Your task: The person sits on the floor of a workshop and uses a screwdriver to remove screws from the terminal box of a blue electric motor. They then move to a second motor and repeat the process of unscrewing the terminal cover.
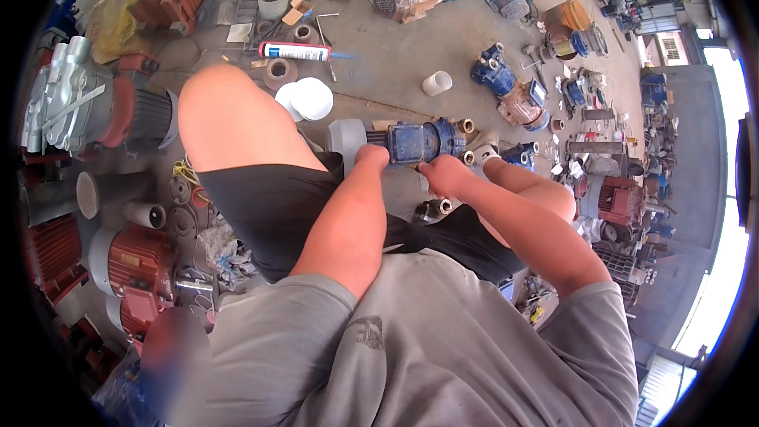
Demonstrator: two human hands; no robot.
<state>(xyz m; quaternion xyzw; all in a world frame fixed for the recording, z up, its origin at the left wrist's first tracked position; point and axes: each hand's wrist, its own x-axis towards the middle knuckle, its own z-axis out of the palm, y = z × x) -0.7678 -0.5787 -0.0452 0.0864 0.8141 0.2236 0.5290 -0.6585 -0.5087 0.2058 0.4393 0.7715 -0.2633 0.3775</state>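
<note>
A blue electric motor pump [415,142] with a grey fan cover [345,140] lies across the floor between my legs. At its finned part, close to the fan cover, my left hand [371,158] is closed against the body; its fingertips are hidden. My right hand [444,177] is at the near edge of the blue housing, with the fingers bent together. Whatever small thing they may pinch cannot be made out. Brass-coloured round fittings [466,125] show at the pump's right end. A small dark metal part with a round opening [434,209] lies just below my right hand.
White lids [310,100], a sealant tube [294,51] and a white cup [436,83] stand or lie beyond the pump. More pumps, one blue and rusty [514,91], are farther off. Large red motors [142,269] crowd my left. Loose parts [597,146] cover the right side.
</note>
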